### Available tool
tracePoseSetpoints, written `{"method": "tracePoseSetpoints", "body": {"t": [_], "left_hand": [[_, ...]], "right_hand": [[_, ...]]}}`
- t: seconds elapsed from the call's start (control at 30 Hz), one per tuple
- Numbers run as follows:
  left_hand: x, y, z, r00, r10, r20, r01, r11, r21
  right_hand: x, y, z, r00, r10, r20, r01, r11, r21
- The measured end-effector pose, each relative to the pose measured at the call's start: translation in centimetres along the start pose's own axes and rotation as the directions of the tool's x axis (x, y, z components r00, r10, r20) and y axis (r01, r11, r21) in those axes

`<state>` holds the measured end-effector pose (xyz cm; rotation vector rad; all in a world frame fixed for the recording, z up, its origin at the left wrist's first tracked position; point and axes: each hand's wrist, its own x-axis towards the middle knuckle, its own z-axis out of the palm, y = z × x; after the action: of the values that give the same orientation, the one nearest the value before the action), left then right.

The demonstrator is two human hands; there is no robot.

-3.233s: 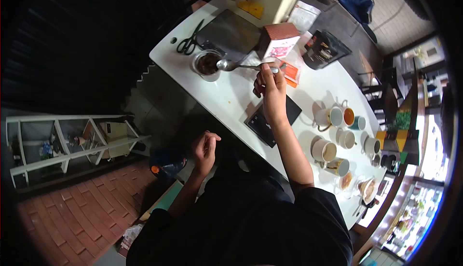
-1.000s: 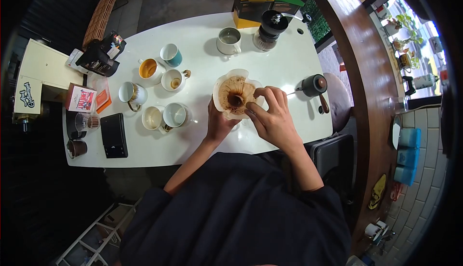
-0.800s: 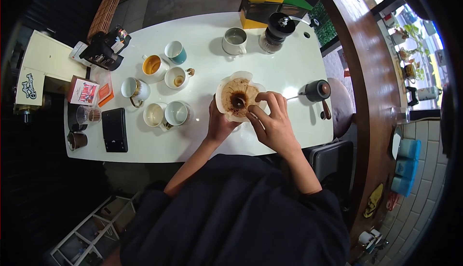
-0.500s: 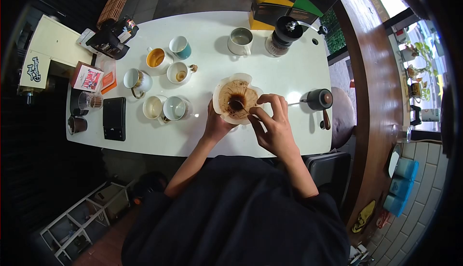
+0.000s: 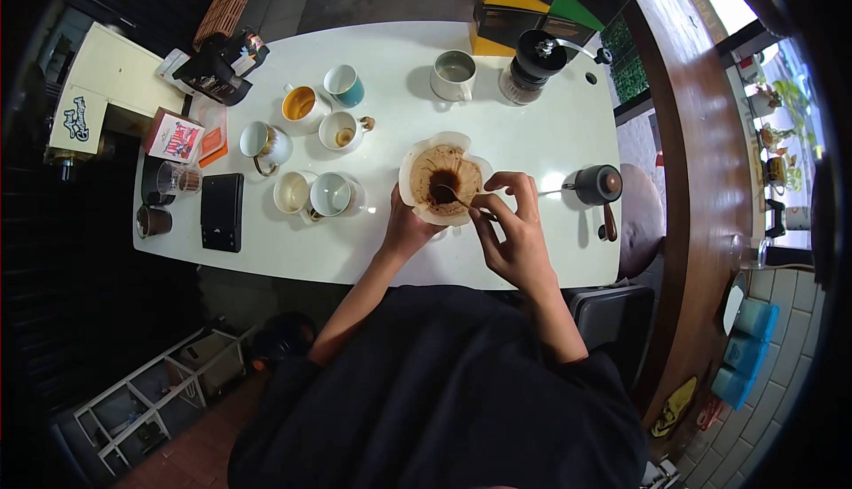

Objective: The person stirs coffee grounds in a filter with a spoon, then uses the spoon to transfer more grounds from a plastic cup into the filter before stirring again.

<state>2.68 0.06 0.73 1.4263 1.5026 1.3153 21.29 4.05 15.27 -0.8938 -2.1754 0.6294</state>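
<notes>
In the middle of the head view is a scalloped coffee dripper [image 5: 411, 165] lined with a brown-stained paper filter [image 5: 463, 169]. Dark wet coffee [image 5: 443, 186] lies at its bottom. My left hand [image 5: 409, 223] is wrapped around the dripper's lower left side, its fingers partly hidden beneath. My right hand [image 5: 517, 239] pinches a thin spoon [image 5: 462, 202] whose tip is down in the coffee. What stands under the dripper is mostly hidden.
Several mugs [image 5: 332, 194] stand left of the dripper, beside a black scale [image 5: 222, 212]. Further back are a grey mug [image 5: 453, 76] and a hand coffee grinder [image 5: 530, 67]. A gooseneck kettle [image 5: 597, 185] stands at the right edge of the white table [image 5: 390, 54].
The spoon's tip has shifted within the coffee, and my right hand has moved slightly along with it. My left hand keeps its hold. The whole view has shifted slightly.
</notes>
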Motion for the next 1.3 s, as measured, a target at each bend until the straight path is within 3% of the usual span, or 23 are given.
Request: {"method": "tracePoseSetpoints", "body": {"t": [0.17,0.27,0.33,0.4,0.47,0.63,0.7,1.03,1.1,1.27,1.3], "left_hand": [[-0.7,-1.5,-0.1,0.998,0.009,0.058,-0.013,0.997,0.07],[-0.7,-2.2,0.0,0.998,0.021,0.064,-0.027,0.995,0.1],[-0.3,-1.8,0.0,0.997,0.045,0.063,-0.052,0.992,0.118],[0.1,-1.4,0.0,0.999,0.043,0.03,-0.045,0.998,0.034],[0.2,-1.2,0.0,0.999,0.037,0.029,-0.039,0.997,0.066],[0.1,-1.4,-0.1,0.999,0.018,0.028,-0.022,0.988,0.153],[0.1,-1.4,-0.2,0.999,0.045,0.027,-0.05,0.98,0.195],[0.2,-0.9,-0.5,0.997,-0.015,0.076,0.007,0.995,0.101],[0.2,-1.2,-0.5,0.99,0.1,0.096,-0.114,0.982,0.149],[0.2,-0.3,-0.6,0.995,0.045,0.085,-0.054,0.992,0.116],[0.1,-0.3,-0.7,0.996,0.031,0.081,-0.042,0.989,0.139]], "right_hand": [[-0.4,-1.0,0.3,0.998,0.044,-0.043,-0.043,0.999,0.009],[-0.5,-1.1,0.9,0.986,0.15,-0.074,-0.144,0.987,0.069],[-0.3,-0.9,1.2,0.929,0.332,-0.166,-0.282,0.922,0.267],[-0.4,0.2,1.4,0.929,0.291,-0.229,-0.23,0.938,0.261],[-0.6,0.4,1.5,0.885,0.386,-0.261,-0.281,0.888,0.364],[-0.8,0.0,1.8,0.877,0.383,-0.29,-0.285,0.901,0.326],[-0.9,-0.3,2.3,0.906,0.281,-0.317,-0.254,0.959,0.123],[-0.9,-2.2,2.3,0.934,0.246,-0.26,-0.268,0.962,-0.054],[-0.7,-2.6,2.2,0.932,0.253,-0.258,-0.271,0.962,-0.039],[-0.1,-2.0,2.5,0.904,0.313,-0.29,-0.306,0.95,0.07],[-0.1,-1.1,2.5,0.872,0.388,-0.299,-0.343,0.92,0.192]]}}
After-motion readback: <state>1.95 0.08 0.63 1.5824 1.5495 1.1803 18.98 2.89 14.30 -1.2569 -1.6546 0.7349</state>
